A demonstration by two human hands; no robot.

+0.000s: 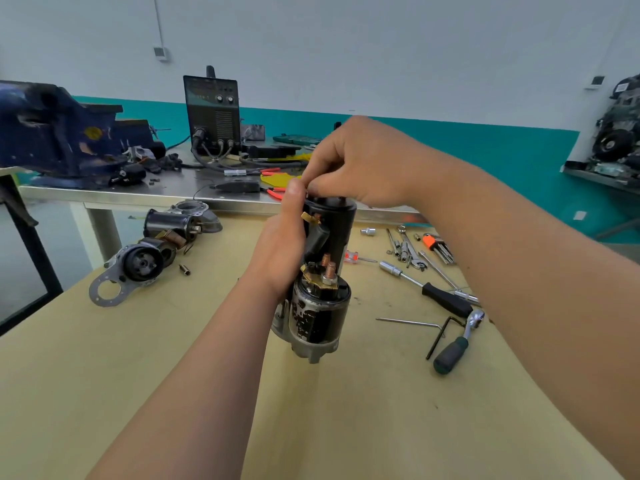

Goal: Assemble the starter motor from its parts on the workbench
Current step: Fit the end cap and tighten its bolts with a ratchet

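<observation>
Upright starter motor [325, 271] held over the workbench [207, 358]; contact with the surface unclear. The left hand [280, 251] grips the motor's left side, fingers wrapped round the black housing. The right hand [360, 161] sits above the motor, fingertips curled and pinching at its top cap; what they pinch is hidden. The ratchet [457, 341] lies right of the motor, dismantled parts [138, 265] left of it.

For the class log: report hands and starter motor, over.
Left hand grips starter motor, upright. Right hand pinches at its top end. Nothing blocking.
</observation>
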